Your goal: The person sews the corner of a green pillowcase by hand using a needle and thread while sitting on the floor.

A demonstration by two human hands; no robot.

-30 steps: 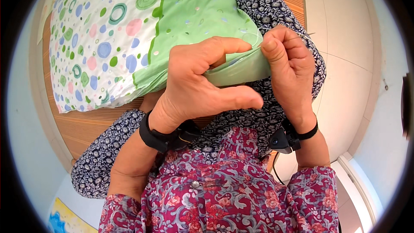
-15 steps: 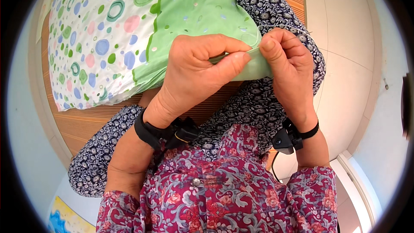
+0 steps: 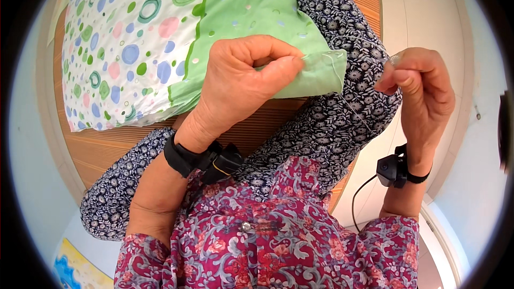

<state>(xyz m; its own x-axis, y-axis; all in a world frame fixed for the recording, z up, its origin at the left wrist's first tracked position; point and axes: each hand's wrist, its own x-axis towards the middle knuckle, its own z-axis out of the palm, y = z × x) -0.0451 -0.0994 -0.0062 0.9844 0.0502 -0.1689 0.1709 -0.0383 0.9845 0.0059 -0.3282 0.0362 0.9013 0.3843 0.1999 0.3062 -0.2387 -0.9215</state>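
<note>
Across the upper left lies a pillow-like bundle in a printed fabric cover (image 3: 131, 53), white with coloured dots and a plain green section. My left hand (image 3: 249, 77) pinches the cover's green edge between thumb and forefinger, and a folded corner (image 3: 326, 72) sticks out to the right of the fingertips. Off to the right, apart from the fabric, my right hand (image 3: 420, 77) is closed in a pinch. A thin white thread (image 3: 361, 38) arcs from near the green corner toward those fingers. Whether they also hold a needle I cannot make out. Another strand (image 3: 356, 109) hangs below the corner.
My legs in dark flowered trousers (image 3: 321, 134) are folded around the fabric on a brown slatted mat (image 3: 101, 155). Pale floor tiles (image 3: 423, 21) and a light blue wall (image 3: 487, 203) lie to the right. A black cable (image 3: 354, 203) runs from the right wrist device (image 3: 393, 170).
My right hand has moved away from the fabric edge, to the right and slightly down, with its fingers still pinched. My left hand keeps its hold, and the green corner now shows.
</note>
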